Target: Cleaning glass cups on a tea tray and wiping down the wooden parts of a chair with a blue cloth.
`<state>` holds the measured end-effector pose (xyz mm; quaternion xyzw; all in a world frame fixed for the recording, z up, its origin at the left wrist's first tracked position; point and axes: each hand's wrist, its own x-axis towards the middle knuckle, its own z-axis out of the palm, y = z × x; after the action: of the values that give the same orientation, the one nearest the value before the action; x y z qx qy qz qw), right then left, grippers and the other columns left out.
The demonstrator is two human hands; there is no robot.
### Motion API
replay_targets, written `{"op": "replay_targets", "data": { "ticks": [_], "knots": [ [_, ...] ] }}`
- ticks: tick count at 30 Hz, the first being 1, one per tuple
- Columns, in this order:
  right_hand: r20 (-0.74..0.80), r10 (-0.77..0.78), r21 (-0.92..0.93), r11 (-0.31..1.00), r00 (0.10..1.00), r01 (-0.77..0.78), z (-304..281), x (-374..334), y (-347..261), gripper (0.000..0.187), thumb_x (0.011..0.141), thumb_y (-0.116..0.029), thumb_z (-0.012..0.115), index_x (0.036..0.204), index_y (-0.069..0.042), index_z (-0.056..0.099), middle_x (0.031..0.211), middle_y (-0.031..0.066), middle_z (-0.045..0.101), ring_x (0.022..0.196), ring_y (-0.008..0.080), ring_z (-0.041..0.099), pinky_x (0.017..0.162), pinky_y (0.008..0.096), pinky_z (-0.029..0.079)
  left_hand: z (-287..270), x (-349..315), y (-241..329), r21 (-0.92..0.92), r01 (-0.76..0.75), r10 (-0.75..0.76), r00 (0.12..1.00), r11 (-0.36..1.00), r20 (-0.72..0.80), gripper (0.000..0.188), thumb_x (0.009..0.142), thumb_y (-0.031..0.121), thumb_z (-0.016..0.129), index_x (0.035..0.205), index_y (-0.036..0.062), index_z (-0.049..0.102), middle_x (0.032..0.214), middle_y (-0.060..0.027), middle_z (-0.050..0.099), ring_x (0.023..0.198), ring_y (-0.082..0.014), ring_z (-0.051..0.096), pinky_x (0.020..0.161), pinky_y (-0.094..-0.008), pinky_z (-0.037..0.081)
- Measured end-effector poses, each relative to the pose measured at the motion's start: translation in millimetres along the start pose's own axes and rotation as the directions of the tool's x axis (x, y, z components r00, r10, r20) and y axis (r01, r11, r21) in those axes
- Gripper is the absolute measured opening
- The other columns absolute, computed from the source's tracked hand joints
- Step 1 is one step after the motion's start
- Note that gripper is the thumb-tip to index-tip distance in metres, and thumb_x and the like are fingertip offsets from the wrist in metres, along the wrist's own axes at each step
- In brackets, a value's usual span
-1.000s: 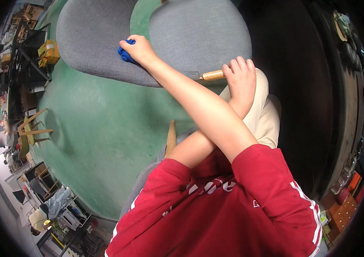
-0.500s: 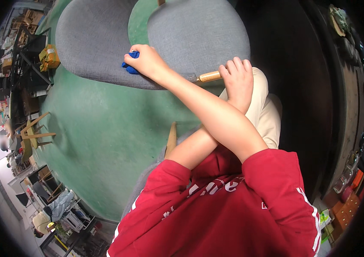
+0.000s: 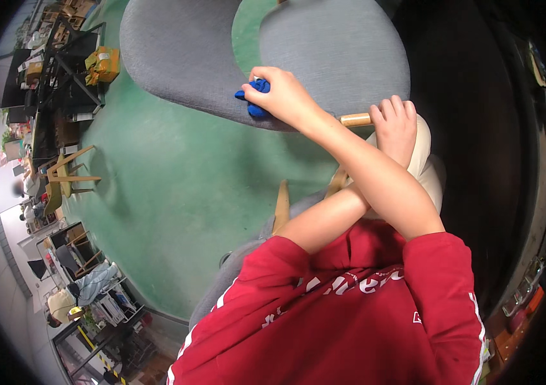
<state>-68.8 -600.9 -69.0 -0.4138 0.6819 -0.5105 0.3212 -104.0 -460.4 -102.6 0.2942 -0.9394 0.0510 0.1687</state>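
Note:
My forearms are crossed, the right one over the left. In front of me is a chair with two grey fabric-covered padded parts: a curved one point(image 3: 180, 54) at the left and a rounded one point(image 3: 340, 54) at the right. My right hand point(image 3: 280, 93) is closed on a crumpled blue cloth point(image 3: 259, 110) and presses it on the grey fabric by the near edge. To the right, my left hand point(image 3: 395, 127) is closed round the end of the chair's light wooden bar point(image 3: 355, 120), its fingers pointing away from me.
Green floor point(image 3: 157, 192) lies below and left of the chair. I sit on another grey seat point(image 3: 234, 273) with wooden legs point(image 3: 282, 205). At the far left stand a yellow-wrapped package point(image 3: 103, 65), a wooden chair point(image 3: 64, 178) and cluttered shelving. A dark surface point(image 3: 472, 147) runs along the right.
The whole scene has shifted right in the picture as my head turned. My right hand stays on the fabric with the blue cloth; my left hand keeps its place on the wooden bar.

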Motion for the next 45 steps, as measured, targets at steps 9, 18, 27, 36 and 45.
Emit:
{"op": "replay_targets", "data": {
  "ticks": [9, 18, 27, 36, 45],
  "knots": [
    [0.146, 0.314, -0.31, 0.915, 0.938, -0.258, 5, 30, 32, 0.039, 0.077, -0.035, 0.066, 0.099, -0.003, 0.066, 0.094, 0.0186, 0.067, 0.089, 0.0329, 0.064, 0.078, 0.0405, 0.051, 2, -1, -5, -0.07, -0.042, 0.041, 0.999, 0.997, -0.011, 0.008, 0.075, 0.015, 0.055, 0.074, 0.0131, 0.047, 0.076, -0.0048, 0.045, 0.074, -0.0204, 0.047, 0.072, -0.0379, 0.036],
    [0.184, 0.115, -0.109, 0.989, 0.976, -0.096, 8, 21, 5, 0.041, 0.077, -0.037, 0.066, 0.099, -0.003, 0.061, 0.104, 0.0195, 0.061, 0.095, 0.033, 0.06, 0.082, 0.0401, 0.047, 4, 0, -3, -0.049, -0.018, 0.016, 0.999, 0.999, -0.036, 0.008, 0.075, 0.015, 0.055, 0.074, 0.0129, 0.048, 0.075, -0.0045, 0.044, 0.074, -0.0206, 0.046, 0.071, -0.038, 0.037],
    [0.23, -0.18, 0.384, 0.92, 0.956, 0.081, -1, 26, -7, 0.054, 0.081, -0.02, 0.062, 0.129, -0.01, 0.039, 0.115, 0.013, 0.051, 0.106, 0.0211, 0.051, 0.094, 0.0335, 0.04, 2, 1, -3, -0.078, -0.022, 0.021, 1.0, 0.997, -0.014, 0.007, 0.075, 0.015, 0.056, 0.075, 0.0133, 0.049, 0.075, -0.0044, 0.044, 0.074, -0.0202, 0.046, 0.071, -0.0371, 0.036],
    [-0.101, -0.347, 0.457, 0.816, 0.932, 0.354, 38, 65, -27, 0.052, 0.081, -0.026, 0.067, 0.125, -0.01, 0.044, 0.126, 0.0194, 0.043, 0.115, 0.0272, 0.048, 0.097, 0.0369, 0.04, -1, 3, -4, -0.064, -0.044, 0.046, 0.999, 0.997, 0.026, 0.007, 0.079, 0.018, 0.055, 0.077, 0.0147, 0.049, 0.075, -0.0016, 0.043, 0.075, -0.0171, 0.045, 0.072, -0.0342, 0.036],
    [0.504, 0.129, -0.316, 0.948, 0.854, 0.043, -10, 51, 18, 0.039, 0.087, -0.027, 0.06, 0.12, -0.009, 0.053, 0.108, 0.0149, 0.062, 0.101, 0.0297, 0.06, 0.087, 0.0403, 0.047, -8, 2, -6, -0.04, -0.066, 0.069, 0.993, 0.997, 0.098, 0.007, 0.077, 0.016, 0.056, 0.078, 0.0143, 0.049, 0.077, -0.0028, 0.045, 0.075, -0.0181, 0.047, 0.069, -0.0342, 0.035]
  ]
}}
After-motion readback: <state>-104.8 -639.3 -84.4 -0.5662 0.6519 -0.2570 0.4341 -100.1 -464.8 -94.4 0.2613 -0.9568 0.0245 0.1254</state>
